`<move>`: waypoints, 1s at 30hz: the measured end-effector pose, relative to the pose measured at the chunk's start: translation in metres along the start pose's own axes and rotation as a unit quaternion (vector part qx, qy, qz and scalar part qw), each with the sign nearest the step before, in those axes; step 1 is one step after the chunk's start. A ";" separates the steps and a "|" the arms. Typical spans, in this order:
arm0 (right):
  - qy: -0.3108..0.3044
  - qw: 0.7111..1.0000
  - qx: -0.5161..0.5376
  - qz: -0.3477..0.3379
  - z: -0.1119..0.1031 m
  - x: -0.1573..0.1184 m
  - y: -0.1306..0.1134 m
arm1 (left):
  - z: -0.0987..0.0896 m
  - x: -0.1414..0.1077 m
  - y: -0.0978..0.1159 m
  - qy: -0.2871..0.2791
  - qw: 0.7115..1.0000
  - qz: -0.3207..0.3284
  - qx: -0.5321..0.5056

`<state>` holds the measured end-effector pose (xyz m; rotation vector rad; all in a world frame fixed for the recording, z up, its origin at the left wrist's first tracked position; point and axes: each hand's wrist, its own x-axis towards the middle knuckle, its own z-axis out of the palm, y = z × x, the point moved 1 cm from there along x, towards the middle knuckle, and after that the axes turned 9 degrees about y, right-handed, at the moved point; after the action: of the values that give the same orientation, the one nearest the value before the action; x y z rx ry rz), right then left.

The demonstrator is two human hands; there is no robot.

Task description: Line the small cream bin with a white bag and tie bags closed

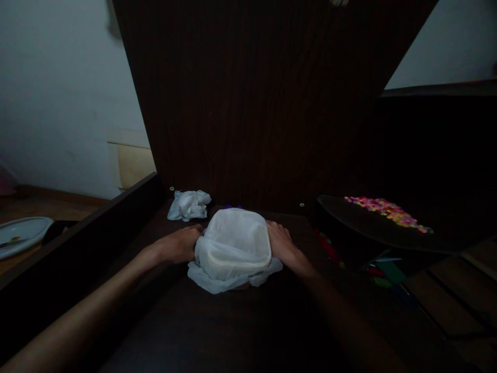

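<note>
In the head view, a rounded square container [237,243] sits on the dark wooden surface, covered by a thin whitish plastic bag [217,285] that bunches around its lower edge. My left hand [184,243] is closed at the container's left side, fingers curled into the gathered plastic. On the opposite side, my right hand [281,241] presses against the container and the plastic, its fingers partly hidden behind the rim. A crumpled white plastic bag [190,205] lies behind my left hand. Something purple [233,207] peeks out behind the container.
A tall dark wooden panel [248,103] rises behind, and a low side board [89,228] runs along the left. To the right, a curved dark shelf [349,217] carries small colourful pieces [388,211]. A white plate [23,233] stands beyond the left board.
</note>
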<state>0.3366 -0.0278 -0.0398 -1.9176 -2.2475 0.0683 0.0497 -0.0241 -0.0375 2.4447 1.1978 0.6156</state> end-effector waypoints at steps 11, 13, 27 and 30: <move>0.049 0.995 0.088 -0.029 -0.036 -0.018 0.016 | -0.045 -0.042 0.032 0.155 0.985 -0.047 -0.051; 0.053 0.972 0.206 -0.103 -0.044 -0.032 0.019 | -0.044 -0.051 0.046 0.124 0.990 -0.017 -0.067; 0.213 0.946 0.090 -0.227 -0.029 -0.097 0.002 | -0.012 -0.069 0.057 0.185 0.960 0.208 -0.008; 0.312 0.896 0.035 -0.313 -0.023 -0.100 0.004 | -0.011 -0.071 0.055 0.160 0.964 0.213 -0.018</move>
<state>0.3595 -0.1278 -0.0286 -0.8956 -2.2047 -0.4760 0.0408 -0.1123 -0.0179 2.6591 0.7437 1.1799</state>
